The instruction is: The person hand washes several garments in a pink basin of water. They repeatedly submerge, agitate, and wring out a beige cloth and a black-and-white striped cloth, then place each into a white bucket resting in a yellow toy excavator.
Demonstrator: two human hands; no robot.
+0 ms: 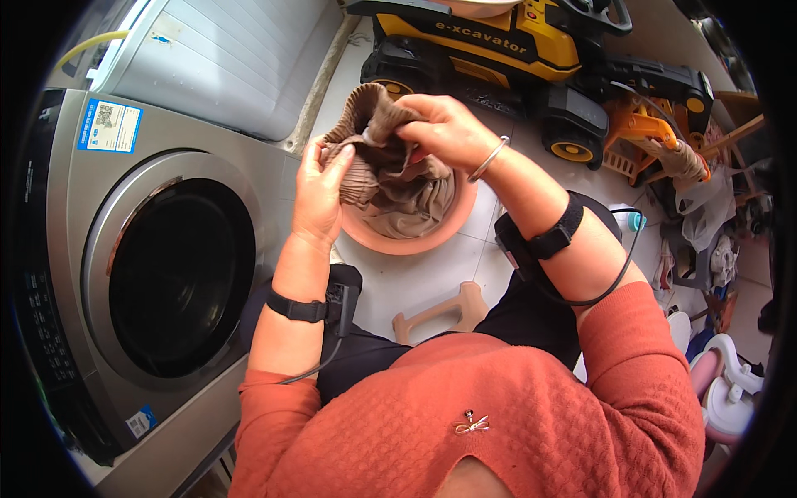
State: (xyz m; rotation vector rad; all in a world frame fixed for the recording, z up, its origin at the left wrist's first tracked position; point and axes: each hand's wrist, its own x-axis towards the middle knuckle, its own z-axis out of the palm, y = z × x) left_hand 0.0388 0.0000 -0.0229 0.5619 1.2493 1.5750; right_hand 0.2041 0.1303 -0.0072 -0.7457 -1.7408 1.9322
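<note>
Both hands hold a wet-looking brown garment (389, 134) with a ribbed band, raised over a pink plastic basin (405, 248). My left hand (320, 193) grips the ribbed part, its thumb lying on top of the fabric. Pinched in my right hand (442, 127) is another fold of the garment, farther to the right. The lower part of the brown cloth hangs into the basin, where lighter brown fabric (408, 218) lies in folds. I cannot tell whether that fabric belongs to the same garment. The far rim of the basin is hidden behind the cloth and hands.
A front-loading washing machine (180, 274) stands close on the left. Beyond the basin is a yellow and black toy excavator (473, 43). A beige plastic stool (445, 314) sits between my legs. A clear plastic bag (707, 202) and shoes (724, 261) lie at the right.
</note>
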